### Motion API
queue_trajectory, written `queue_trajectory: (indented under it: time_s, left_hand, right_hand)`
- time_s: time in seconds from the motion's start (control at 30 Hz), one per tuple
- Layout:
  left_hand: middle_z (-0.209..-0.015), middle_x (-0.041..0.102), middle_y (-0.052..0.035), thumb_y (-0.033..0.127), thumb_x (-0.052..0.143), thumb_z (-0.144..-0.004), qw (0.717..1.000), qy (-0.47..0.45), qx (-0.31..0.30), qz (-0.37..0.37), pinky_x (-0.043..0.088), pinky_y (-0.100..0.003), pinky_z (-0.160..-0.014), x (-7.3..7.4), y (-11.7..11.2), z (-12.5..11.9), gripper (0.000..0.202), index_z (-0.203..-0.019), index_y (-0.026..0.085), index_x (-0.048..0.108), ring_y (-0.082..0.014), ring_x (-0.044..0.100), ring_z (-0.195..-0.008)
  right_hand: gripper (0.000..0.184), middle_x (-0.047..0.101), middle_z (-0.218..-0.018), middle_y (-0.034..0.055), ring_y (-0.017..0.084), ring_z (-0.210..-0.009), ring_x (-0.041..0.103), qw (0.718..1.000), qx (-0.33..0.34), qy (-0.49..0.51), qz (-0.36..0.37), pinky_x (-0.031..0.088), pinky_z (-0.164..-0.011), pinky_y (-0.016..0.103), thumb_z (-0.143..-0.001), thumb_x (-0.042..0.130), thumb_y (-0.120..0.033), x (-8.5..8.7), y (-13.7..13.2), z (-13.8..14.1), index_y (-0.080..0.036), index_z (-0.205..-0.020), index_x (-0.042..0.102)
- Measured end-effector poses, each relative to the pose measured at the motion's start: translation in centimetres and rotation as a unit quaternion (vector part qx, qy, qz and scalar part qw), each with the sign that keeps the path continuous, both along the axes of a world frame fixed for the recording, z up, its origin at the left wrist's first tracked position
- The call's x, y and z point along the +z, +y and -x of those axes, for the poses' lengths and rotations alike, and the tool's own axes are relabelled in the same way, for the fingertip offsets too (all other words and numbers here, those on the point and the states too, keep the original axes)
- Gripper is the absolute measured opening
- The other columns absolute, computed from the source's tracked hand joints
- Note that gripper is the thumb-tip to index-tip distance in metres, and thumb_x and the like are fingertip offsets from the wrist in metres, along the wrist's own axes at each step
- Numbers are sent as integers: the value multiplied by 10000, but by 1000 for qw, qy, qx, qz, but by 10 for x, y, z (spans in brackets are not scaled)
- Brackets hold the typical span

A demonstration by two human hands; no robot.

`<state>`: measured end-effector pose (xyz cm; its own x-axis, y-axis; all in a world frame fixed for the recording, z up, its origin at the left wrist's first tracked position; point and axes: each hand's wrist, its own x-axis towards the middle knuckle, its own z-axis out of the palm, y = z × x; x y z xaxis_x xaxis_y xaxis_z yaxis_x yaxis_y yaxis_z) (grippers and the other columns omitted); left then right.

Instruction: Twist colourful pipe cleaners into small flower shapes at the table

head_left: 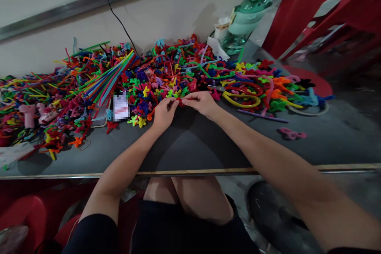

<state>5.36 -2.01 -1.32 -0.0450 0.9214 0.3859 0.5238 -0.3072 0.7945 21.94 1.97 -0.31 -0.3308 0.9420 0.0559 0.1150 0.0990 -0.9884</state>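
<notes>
Between my fingertips is a small red pipe cleaner piece (179, 102), mostly covered by the fingers. My left hand (164, 114) pinches it from the left with thumb and forefinger. From the other side my right hand (202, 104) is closed on the same piece. Both hands are just above the near edge of a large pile of coloured pipe cleaner shapes (160, 81). To the right of my right hand lie scissors with yellow and red handles (242, 100). A bundle of straight pipe cleaners (111, 77) rests on the pile at the left.
A phone (99, 116) lies partly under the pile, beside a small card (121, 106). A green bottle (245, 22) stands at the back right near red chairs (300, 8). One pink looped shape (292, 133) lies apart on the dark table (205, 143). A black cable hangs behind.
</notes>
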Motion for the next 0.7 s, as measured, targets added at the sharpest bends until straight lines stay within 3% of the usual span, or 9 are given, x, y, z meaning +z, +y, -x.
queue_trajectory:
  time_s: [0.17,0.27,0.37,0.47,0.57,0.7]
  left_hand:
    - [-843,694,-37,253,544,-898,995,-70,-35,67,512,-263,-733,-9,9,1,141,-896,156,647,-127,631,-738]
    - [-857,691,-53,249,498,-915,998,-22,-28,55,521,-272,-728,-6,5,1,169,-922,154,638,-136,636,-735]
    - [-1033,682,-125,274,444,-938,989,145,38,-21,500,-359,-894,10,-7,0,257,-1025,142,647,-216,635,-990]
    - [-1370,521,-189,405,465,-929,945,295,127,-61,380,-508,-1059,31,-18,4,453,-1299,155,544,-329,445,-1314]
    - [-1535,314,-197,502,407,-935,908,345,238,-5,297,-635,-1079,42,-18,18,617,-1452,165,386,-389,223,-1440]
    - [-1579,213,-186,554,344,-938,867,389,300,79,297,-714,-1031,39,-9,39,674,-1500,184,300,-418,172,-1445]
  right_hand:
    - [394,499,-517,-21,63,-491,310,999,5,-33,-14,224,-496,272,-630,735,-498,-3,1,-1,-124,-754,727]
    - [397,519,-528,-11,72,-505,323,999,10,-50,-20,246,-505,273,-632,733,-513,-5,2,-1,-135,-754,738]
    - [390,542,-548,-3,80,-521,353,998,11,-58,-26,269,-518,273,-633,727,-513,-6,3,-1,-142,-752,745]
    - [387,561,-567,4,87,-530,370,998,17,-64,-24,282,-522,274,-636,721,-520,-7,3,0,-153,-756,752]
    - [370,574,-578,10,94,-539,386,997,9,-70,-18,299,-531,278,-644,722,-505,-8,2,0,-160,-773,756]
    - [334,574,-584,15,97,-551,398,997,2,-83,-11,318,-552,284,-666,716,-459,-7,0,0,-151,-790,755]
